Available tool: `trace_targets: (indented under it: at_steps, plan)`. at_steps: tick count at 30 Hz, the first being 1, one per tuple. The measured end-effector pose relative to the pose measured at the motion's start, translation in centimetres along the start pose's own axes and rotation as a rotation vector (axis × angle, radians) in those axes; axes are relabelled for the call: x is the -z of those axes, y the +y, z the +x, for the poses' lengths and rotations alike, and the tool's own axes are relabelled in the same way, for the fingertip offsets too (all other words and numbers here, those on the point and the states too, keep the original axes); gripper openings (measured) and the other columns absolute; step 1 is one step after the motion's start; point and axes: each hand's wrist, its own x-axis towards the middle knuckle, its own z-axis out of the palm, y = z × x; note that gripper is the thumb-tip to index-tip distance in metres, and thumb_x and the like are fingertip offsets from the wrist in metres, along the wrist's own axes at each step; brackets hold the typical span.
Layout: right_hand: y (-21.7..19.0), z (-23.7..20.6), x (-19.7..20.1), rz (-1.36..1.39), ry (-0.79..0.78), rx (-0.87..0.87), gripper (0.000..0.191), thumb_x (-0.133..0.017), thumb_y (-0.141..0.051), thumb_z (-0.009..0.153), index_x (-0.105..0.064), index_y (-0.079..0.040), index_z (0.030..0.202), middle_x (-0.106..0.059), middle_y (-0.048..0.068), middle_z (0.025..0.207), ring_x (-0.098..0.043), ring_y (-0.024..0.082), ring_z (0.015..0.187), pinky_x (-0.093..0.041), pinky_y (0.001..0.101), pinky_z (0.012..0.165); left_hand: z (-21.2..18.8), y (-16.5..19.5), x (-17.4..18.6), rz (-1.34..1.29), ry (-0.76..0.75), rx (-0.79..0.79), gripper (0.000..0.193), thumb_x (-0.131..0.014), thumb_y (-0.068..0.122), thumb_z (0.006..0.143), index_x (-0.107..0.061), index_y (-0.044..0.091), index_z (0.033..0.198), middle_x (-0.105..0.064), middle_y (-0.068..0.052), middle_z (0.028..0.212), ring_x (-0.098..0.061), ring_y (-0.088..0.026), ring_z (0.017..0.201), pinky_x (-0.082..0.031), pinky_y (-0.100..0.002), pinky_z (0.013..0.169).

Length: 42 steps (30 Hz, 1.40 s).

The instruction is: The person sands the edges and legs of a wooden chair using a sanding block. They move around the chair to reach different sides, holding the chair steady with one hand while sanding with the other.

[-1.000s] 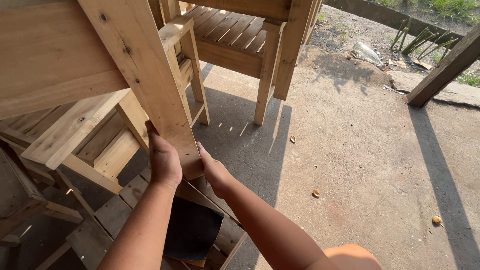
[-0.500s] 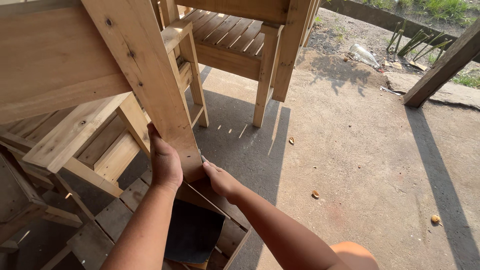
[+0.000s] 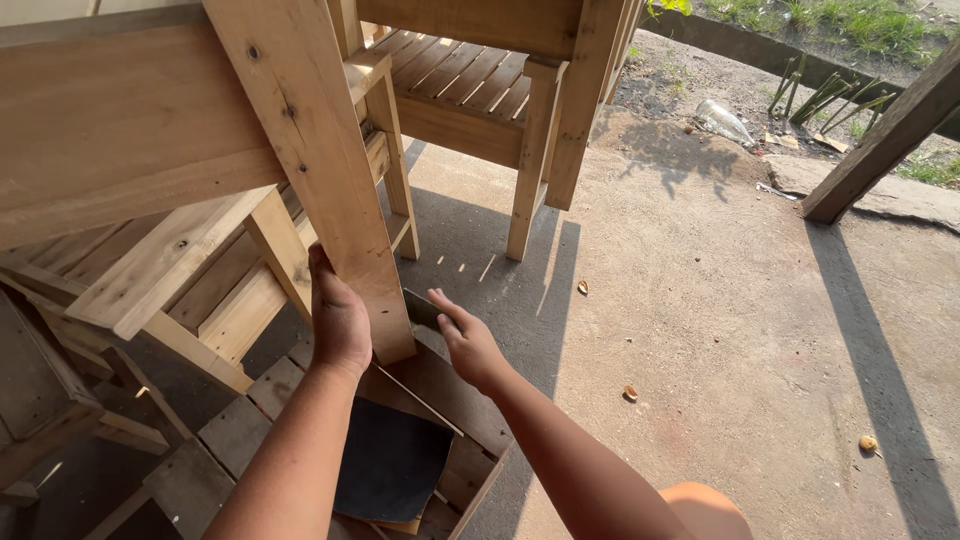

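Leg of upturned wooden chair in my grip

Leg (image 3: 330, 170) slants up from low centre. My left hand (image 3: 340, 320) clasps its lower end; my right hand (image 3: 468, 342) hangs open just beside it, touching nothing. Beneath lie slatted frames (image 3: 245, 420) and a dark sheet (image 3: 392, 462); another chair (image 3: 480, 95) stands behind on concrete floor (image 3: 720, 330).

left hand (image 3: 340, 320) fingers hidden behind chair leg (image 3: 325, 170).

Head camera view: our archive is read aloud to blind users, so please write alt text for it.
A person's left hand grips the lower end of a pale wooden leg, while the right hand hovers open just beside it. Below lies a dark sheet on a wooden pallet; slatted wooden chairs stand on concrete behind.
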Motion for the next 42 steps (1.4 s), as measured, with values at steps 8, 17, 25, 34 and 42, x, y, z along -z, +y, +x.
trace_targets:
  at_steps: [8, 17, 25, 34, 42]
  plan:
    - [0.6, 4.8, -5.7, 0.778, 0.022, -0.265, 0.049, -0.038, -0.031, 0.109, -0.050, -0.007, 0.150, -0.057, 0.011, 0.146, -0.054, 0.023, 0.131, -0.041, 0.0358, 0.111, 0.3, -0.5, -0.3, -0.020, 0.035, 0.022, 0.051, -0.025, 0.048, 0.107, -0.048, 0.012, 0.135, -0.057, -0.003, 0.132, -0.053, -0.016, 0.126, -0.040, -0.034, 0.110]
    - [-2.8, 2.5, -4.4, 0.767, -0.022, -0.264, 0.054, -0.030, -0.037, 0.110, -0.047, -0.005, 0.151, -0.055, 0.014, 0.148, -0.052, 0.024, 0.134, -0.039, 0.0370, 0.113, 0.2, 0.4, -0.8, 0.198, 0.097, 0.006, 0.051, -0.024, 0.044, 0.106, -0.050, 0.011, 0.135, -0.053, -0.008, 0.135, -0.050, -0.021, 0.129, -0.037, -0.035, 0.113]
    - [-6.6, -2.6, -5.2, 0.666, -0.003, 0.001, 0.057, -0.026, -0.035, 0.108, -0.030, -0.011, 0.160, -0.034, 0.006, 0.166, -0.029, 0.017, 0.153, -0.022, 0.0322, 0.123, -0.2, 1.1, -1.4, 0.055, 0.053, -0.006, 0.054, -0.024, 0.047, 0.106, -0.048, 0.010, 0.138, -0.054, -0.007, 0.138, -0.050, -0.020, 0.130, -0.038, -0.035, 0.113]
    - [-14.0, 0.6, -3.5, 0.460, -0.013, 0.425, 0.056, -0.022, -0.033, 0.113, -0.026, -0.008, 0.164, -0.030, 0.013, 0.169, -0.024, 0.023, 0.158, -0.018, 0.0349, 0.128, -0.1, 1.5, -1.5, -0.041, 0.062, 0.075, 0.048, -0.025, 0.042, 0.105, -0.046, 0.013, 0.137, -0.054, -0.006, 0.136, -0.053, -0.020, 0.129, -0.040, -0.037, 0.112]
    - [-10.2, 1.0, -4.4, 0.627, -0.001, 0.025, 0.061, -0.028, -0.040, 0.109, -0.039, -0.005, 0.157, -0.047, 0.012, 0.157, -0.045, 0.021, 0.141, -0.032, 0.0344, 0.117, 0.9, -0.4, -1.1, 0.187, 0.087, -0.053, 0.046, -0.024, 0.038, 0.107, -0.052, 0.008, 0.127, -0.057, -0.012, 0.126, -0.054, -0.023, 0.121, -0.041, -0.034, 0.108]
